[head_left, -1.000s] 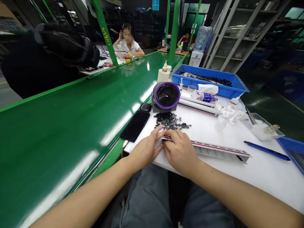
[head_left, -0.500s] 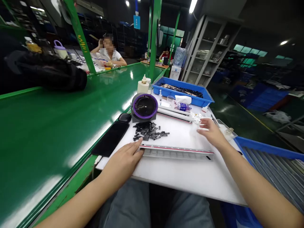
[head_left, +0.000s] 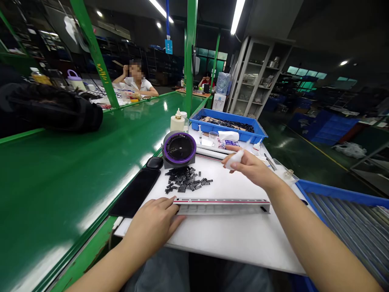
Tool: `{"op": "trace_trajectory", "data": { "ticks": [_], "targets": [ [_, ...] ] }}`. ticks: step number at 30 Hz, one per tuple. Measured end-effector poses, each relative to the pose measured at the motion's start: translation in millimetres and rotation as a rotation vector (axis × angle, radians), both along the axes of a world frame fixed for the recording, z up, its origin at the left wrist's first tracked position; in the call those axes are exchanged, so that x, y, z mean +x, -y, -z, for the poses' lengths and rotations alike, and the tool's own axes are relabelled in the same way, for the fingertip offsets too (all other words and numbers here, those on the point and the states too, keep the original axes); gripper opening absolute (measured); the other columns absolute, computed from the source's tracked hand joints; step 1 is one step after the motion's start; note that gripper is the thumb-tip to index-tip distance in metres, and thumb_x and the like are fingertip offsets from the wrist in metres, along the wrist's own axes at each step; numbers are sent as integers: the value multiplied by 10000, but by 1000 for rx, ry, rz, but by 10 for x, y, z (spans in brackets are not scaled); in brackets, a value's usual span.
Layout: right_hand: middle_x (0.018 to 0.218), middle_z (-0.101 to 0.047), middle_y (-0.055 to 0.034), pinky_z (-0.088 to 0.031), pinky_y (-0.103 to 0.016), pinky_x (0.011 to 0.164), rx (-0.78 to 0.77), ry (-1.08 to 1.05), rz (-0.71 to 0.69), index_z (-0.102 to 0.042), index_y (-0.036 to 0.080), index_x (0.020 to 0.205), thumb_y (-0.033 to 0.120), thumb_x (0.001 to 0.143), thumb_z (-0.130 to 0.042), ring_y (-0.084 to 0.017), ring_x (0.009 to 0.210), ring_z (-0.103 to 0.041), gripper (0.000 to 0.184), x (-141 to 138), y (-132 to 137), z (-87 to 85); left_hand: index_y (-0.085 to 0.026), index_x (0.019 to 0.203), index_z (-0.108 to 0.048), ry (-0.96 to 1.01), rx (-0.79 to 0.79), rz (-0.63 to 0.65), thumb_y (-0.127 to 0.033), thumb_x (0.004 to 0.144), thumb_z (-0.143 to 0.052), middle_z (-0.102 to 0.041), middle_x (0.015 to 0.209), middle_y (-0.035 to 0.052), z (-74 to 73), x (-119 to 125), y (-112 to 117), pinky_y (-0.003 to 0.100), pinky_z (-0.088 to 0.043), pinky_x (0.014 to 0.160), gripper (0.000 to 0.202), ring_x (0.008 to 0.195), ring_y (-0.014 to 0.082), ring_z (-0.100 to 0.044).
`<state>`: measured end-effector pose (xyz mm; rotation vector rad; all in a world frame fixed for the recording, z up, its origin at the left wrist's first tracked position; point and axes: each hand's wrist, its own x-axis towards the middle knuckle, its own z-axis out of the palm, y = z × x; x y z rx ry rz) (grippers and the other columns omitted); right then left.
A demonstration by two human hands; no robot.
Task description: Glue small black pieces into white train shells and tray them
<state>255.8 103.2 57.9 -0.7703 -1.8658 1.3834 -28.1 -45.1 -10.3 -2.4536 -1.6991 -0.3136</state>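
White counter (head_left: 243,239) beside the green conveyor (head_left: 60,162): my right hand is back over it with a small white bottle.

Nearest me, the left hand (head_left: 152,225) stays put, grip apart, fingers flat on the left end of the long red-edged strip (head_left: 221,206) lying across the counter. Just past it sits the pile of black chips (head_left: 187,183). The right hand (head_left: 253,168), empty and reaching far right half a second ago, now hovers beyond the strip, grip clamped on the small white bottle (head_left: 234,159). I judge the strip pinned, the bottle ready. Farther off stand the purple-rimmed dish (head_left: 179,149) and blue bin (head_left: 243,136).
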Motion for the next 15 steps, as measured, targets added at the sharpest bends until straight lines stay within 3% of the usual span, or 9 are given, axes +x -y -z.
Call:
{"op": "trace_trajectory", "data": {
  "ticks": [3, 6, 8, 11, 15],
  "targets": [
    [985, -661, -32, -470, -288, 705, -90, -285, -183, -423, 250, 1409, 371, 857, -691, -152, 829, -586, 626, -473, 177, -27, -179, 847, -686, 61, 98, -2, -367, 962, -512, -720, 931, 100, 130, 5, 3, 462, -570, 803, 281, 894, 281, -673],
    [773, -621, 8, -404, -271, 585, -305, -474, -378, -485, 253, 1336, 435, 874, -641, -122, 605, -506, 521, -768, 327, 162, -170, 883, -685, 109, 211, -2, -389, 938, -564, -722, 1025, 114, 270, 8, 21, 454, -570, 812, 256, 932, 285, -667],
    [645, -565, 36, -343, -245, 523, -450, -536, -429, -551, 246, 1198, 417, 855, -644, -100, 505, -418, 394, -833, 400, 316, -167, 914, -685, 130, 259, -3, -417, 915, -604, -719, 1066, 119, 327, 11, 30, 458, -570, 802, 263, 934, 290, -665],
    [563, -475, 68, -250, -204, 464, -604, -649, -357, -593, 246, 1016, 303, 783, -696, -69, 454, -289, 261, -825, 464, 458, -171, 866, -667, 186, 265, -7, -427, 905, -622, -723, 990, 100, 332, 20, 25, 445, -568, 768, 263, 889, 277, -654],
    [531, -290, 93, -214, -191, 454, -658, -716, -183, -645, 222, 982, 262, 732, -716, -63, 471, -206, 263, -809, 515, 443, -178, 791, -635, 244, 235, -11, -416, 892, -640, -711, 901, 77, 281, 50, 5, 415, -561, 732, 259, 831, 252, -632]
  ]
}}
